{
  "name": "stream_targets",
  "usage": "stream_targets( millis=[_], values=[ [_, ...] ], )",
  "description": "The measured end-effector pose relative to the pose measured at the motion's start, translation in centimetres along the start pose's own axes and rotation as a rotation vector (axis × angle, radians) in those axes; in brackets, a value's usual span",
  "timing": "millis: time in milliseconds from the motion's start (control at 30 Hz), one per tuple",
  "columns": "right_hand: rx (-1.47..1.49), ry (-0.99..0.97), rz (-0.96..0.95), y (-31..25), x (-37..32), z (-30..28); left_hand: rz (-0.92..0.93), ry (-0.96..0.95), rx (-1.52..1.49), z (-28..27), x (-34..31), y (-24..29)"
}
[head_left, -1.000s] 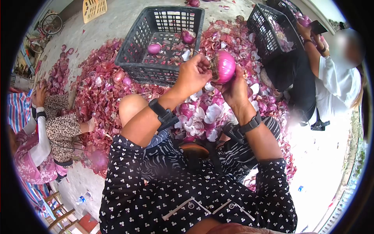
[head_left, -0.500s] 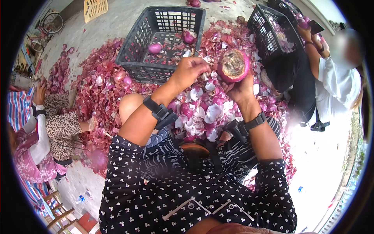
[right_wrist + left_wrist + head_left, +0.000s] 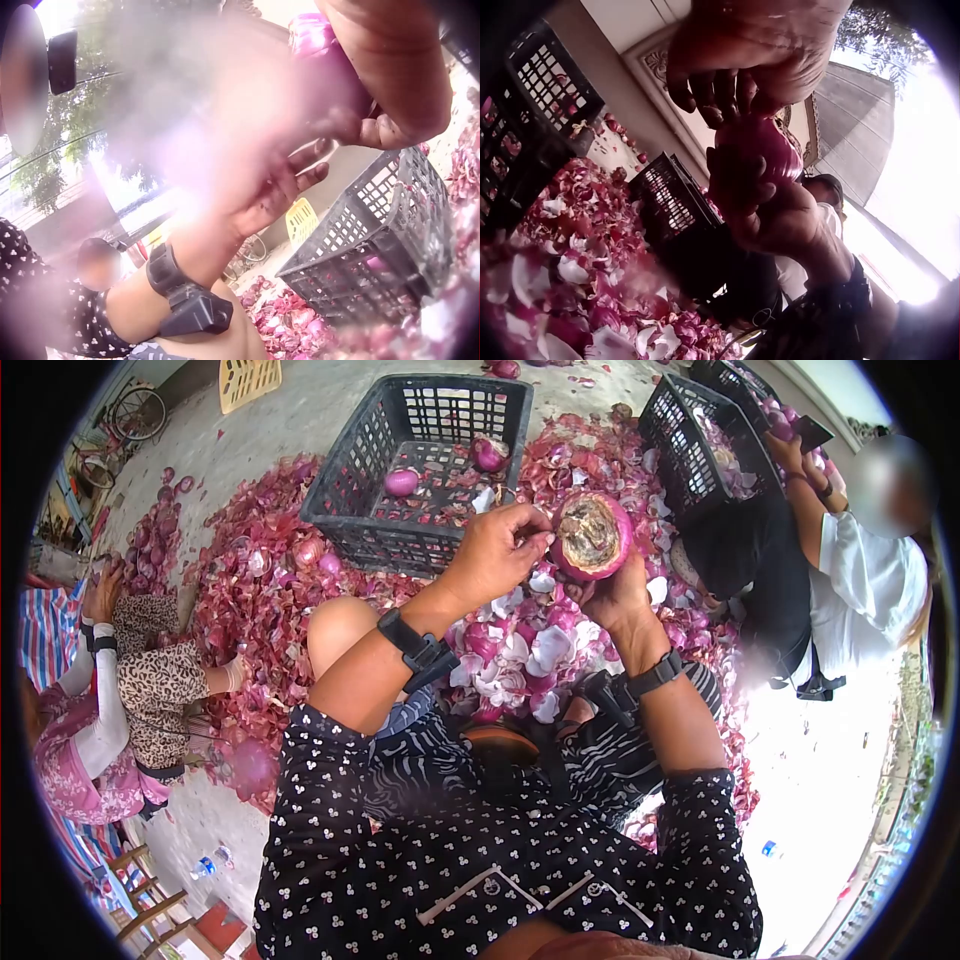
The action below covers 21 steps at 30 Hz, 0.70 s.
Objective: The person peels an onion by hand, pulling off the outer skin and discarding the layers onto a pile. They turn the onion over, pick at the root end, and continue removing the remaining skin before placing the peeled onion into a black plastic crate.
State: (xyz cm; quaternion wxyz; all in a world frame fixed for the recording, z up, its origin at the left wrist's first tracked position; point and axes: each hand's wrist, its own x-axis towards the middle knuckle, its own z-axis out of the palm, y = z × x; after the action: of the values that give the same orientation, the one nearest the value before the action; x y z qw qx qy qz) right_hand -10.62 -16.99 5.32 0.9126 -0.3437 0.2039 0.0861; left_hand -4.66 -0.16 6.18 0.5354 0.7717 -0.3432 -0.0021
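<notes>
A large purple onion sits in my right hand, its rough brown end facing up toward the head camera. My right fingers and thumb curl round it from below and the right. At its left edge, the curled thumb and fingertips of my left hand pinch at the outer skin. The left wrist view has the left hand over the onion, fingertips right at its top. Haze blurs much of the right wrist view, and what skin lies between the left fingertips is hidden.
A black plastic crate ahead contains two onions and loose skins. Onion peelings cover the floor around my legs. More crates stand at the right beside a person in white. Another person sits at the left.
The onion has turned so its brown end faces up, and my right hand has shifted with it. My left hand drew away to the left, then came back to the onion's edge.
</notes>
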Motion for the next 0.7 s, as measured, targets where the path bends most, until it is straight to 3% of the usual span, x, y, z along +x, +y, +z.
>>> stream_targets(
  millis=[133, 200, 233, 300, 400, 600, 700],
  values=[
    [-0.037, -0.019, 0.022, 0.3, 0.4, -0.4, 0.154, 0.101, 0.122, 0.5, -0.1, 0.1],
    [-0.024, 0.010, 0.015, 0.5, 0.6, -0.1, -0.070, -0.053, 0.023, 0.5, -0.2, 0.3],
    [-0.020, 0.045, -0.010, 0.5, 0.6, 0.2, -0.070, -0.052, 0.023, 0.5, -0.1, 0.2],
    [-0.014, 0.082, -0.036, 0.4, 0.5, 0.5, -0.200, -0.146, -0.270, 0.3, -0.1, -0.1],
    [-0.001, 0.136, -0.044, 0.1, 0.6, 0.3, -0.189, -0.083, -0.393, 0.2, 0.2, -1.1],
    [0.041, 0.056, 0.036, -0.2, 0.5, 0.1, -0.220, -0.051, -0.303, 0.9, 0.3, -1.4],
    [-0.026, -0.079, 0.043, 0.2, 1.0, -1.1, -0.193, -0.060, -0.222, 0.9, 0.3, -1.6]
  ],
)
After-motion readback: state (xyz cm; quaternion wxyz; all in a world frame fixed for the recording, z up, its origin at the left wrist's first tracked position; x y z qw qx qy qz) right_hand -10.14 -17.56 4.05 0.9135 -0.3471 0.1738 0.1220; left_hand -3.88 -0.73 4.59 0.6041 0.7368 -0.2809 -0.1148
